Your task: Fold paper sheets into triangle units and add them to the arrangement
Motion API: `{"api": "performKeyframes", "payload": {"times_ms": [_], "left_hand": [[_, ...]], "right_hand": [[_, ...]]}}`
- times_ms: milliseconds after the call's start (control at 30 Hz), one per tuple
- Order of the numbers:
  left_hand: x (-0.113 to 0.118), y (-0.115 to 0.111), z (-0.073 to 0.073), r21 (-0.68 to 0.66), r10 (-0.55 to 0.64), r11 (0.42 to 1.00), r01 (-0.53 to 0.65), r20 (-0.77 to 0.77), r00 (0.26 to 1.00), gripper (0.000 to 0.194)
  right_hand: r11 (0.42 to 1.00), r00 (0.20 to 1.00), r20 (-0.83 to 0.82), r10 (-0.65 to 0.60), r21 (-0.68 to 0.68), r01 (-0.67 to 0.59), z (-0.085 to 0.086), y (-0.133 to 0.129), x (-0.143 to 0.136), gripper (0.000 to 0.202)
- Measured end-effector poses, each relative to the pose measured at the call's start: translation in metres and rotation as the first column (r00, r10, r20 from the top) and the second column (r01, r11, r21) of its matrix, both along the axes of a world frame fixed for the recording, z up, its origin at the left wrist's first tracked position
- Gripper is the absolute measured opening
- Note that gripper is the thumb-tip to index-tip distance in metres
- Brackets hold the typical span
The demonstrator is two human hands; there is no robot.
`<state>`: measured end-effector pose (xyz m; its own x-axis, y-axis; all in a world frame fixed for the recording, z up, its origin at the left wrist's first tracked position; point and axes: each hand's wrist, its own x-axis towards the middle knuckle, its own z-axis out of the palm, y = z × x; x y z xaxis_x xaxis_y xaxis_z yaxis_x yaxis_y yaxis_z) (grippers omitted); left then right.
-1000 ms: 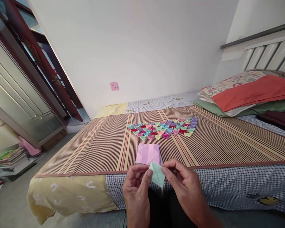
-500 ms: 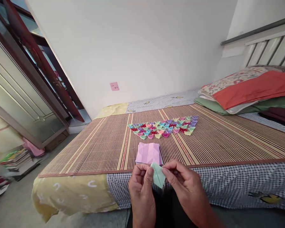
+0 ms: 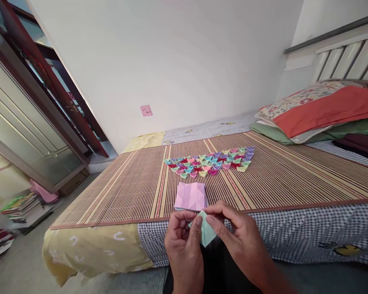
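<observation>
A small mint-green folded paper [image 3: 207, 232] is held between my two hands, its lower point hanging down. My left hand [image 3: 184, 245] pinches its left side with thumb and fingers. On the right side, my right hand [image 3: 237, 237] grips it between thumb and index finger. Just beyond my hands lies a stack of creased square papers [image 3: 190, 196], pink-purple on top. Farther back, several rows of small folded paper pieces [image 3: 208, 162] in many colours stand on the striped mat [image 3: 135, 179].
The mat covers a bed with a checked and yellow sheet [image 3: 101, 249]. Pillows [image 3: 322, 108] and dark folded cloth [image 3: 358, 146] are at the right. A pink note [image 3: 146, 110] is on the wall. Stacked books [image 3: 21, 206] sit on the floor at left.
My thumbs have come closer together over the green paper, and its left corner now sticks out beside my left thumb. The view has shifted slightly.
</observation>
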<state>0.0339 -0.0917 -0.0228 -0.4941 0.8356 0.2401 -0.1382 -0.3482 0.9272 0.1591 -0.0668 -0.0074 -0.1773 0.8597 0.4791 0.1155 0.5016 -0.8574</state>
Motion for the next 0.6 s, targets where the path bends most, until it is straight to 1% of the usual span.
{"api": "performKeyframes", "payload": {"times_ms": [67,133,200,267,300,367,433,500,600], "left_hand": [[0.002,-0.002,0.0,-0.001,0.009,1.0,-0.009,-0.015,1.0,0.028],[0.002,-0.004,0.001,-0.016,-0.024,1.0,0.024,0.0,1.0,0.029],[0.002,-0.005,0.003,-0.041,-0.12,0.992,0.122,0.04,0.992,0.034],[0.0,-0.006,0.004,-0.069,-0.25,0.964,0.257,0.1,0.963,0.039],[-0.001,-0.007,0.005,-0.085,-0.313,0.942,0.324,0.121,0.942,0.037],[-0.003,-0.008,0.004,-0.132,-0.404,0.899,0.418,0.118,0.907,0.024],[-0.004,-0.01,0.002,-0.183,-0.439,0.878,0.443,0.065,0.896,0.02],[-0.004,-0.012,0.001,-0.208,-0.424,0.885,0.417,0.015,0.906,0.023],[-0.004,-0.014,0.002,-0.2,-0.414,0.893,0.404,-0.008,0.91,0.025]], "right_hand": [[0.999,0.999,0.025,0.034,-0.004,-0.034,0.006,0.003,-0.001,0.022],[0.998,0.999,0.02,0.047,-0.037,-0.047,0.011,0.004,-0.001,0.027],[0.995,0.999,-0.026,0.047,-0.086,-0.049,0.013,0.005,-0.001,0.03],[0.987,0.994,-0.095,0.054,-0.146,-0.068,0.014,0.004,-0.001,0.032],[0.978,0.989,-0.133,0.07,-0.185,-0.094,0.014,0.004,-0.001,0.034],[0.95,0.974,-0.198,0.112,-0.267,-0.163,0.013,0.004,-0.001,0.036],[0.927,0.962,-0.235,0.14,-0.309,-0.21,0.013,0.004,-0.002,0.037],[0.932,0.959,-0.247,0.135,-0.297,-0.208,0.012,0.006,-0.002,0.038],[0.938,0.954,-0.271,0.128,-0.28,-0.205,0.012,0.01,0.0,0.041]]}}
